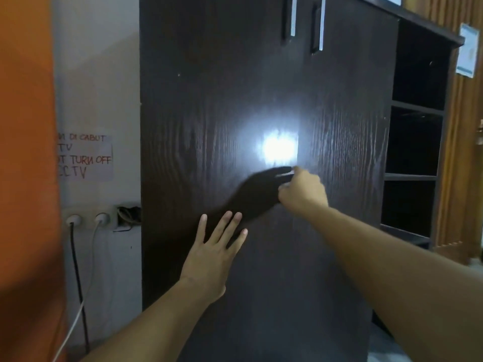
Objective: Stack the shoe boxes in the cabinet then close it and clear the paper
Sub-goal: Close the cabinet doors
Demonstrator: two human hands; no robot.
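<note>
In the head view, the dark cabinet (209, 100) is filling the centre of the frame, both doors shut. The left hand (211, 254) is lying flat on the left door at lower centre, fingers straight and spread, holding nothing. The right hand (303, 190), centre right, is reaching to the seam between the doors; whether its curled fingers are gripping anything I cannot tell. No shoe boxes or paper are showing.

Indoor room of a home or office – dark wood-grain cabinet (235, 100), wall sockets (88, 220), handwritten CCTV notice (86, 158)
</note>
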